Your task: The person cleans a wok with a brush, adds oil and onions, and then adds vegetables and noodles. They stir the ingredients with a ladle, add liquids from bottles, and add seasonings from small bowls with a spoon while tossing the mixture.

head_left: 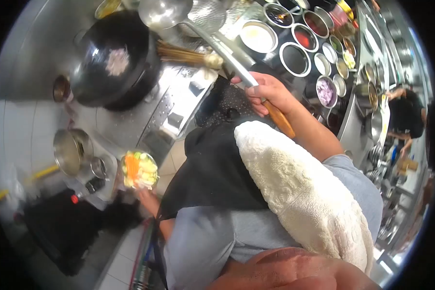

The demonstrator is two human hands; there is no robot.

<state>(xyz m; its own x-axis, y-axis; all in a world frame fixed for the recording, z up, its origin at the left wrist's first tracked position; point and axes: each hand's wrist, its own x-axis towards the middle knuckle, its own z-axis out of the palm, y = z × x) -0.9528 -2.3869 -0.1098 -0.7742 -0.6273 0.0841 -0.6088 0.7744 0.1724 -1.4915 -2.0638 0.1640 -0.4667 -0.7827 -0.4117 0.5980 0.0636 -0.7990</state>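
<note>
My right hand (271, 93) is wrapped around the metal shaft of a long ladle (227, 55), just above its wooden end. The ladle's round bowl is at the top edge, beyond the wok. Low on the left, my left hand (147, 199) holds a bowl of cut vegetables (140, 170), with orange strips and pale green and yellow pieces; most of its fingers are hidden by the bowl. A black wok (89, 79) on the range holds a small heap of pale shreds (117, 61), perhaps meat.
A bamboo brush (183, 53) lies beside the wok. Several seasoning containers (295, 59) line the counter, with a bowl of purple pieces (326, 92) among them. At left are a metal pot (67, 151) and a dark bottle with a red cap (89, 187). Another person (407, 113) stands far right.
</note>
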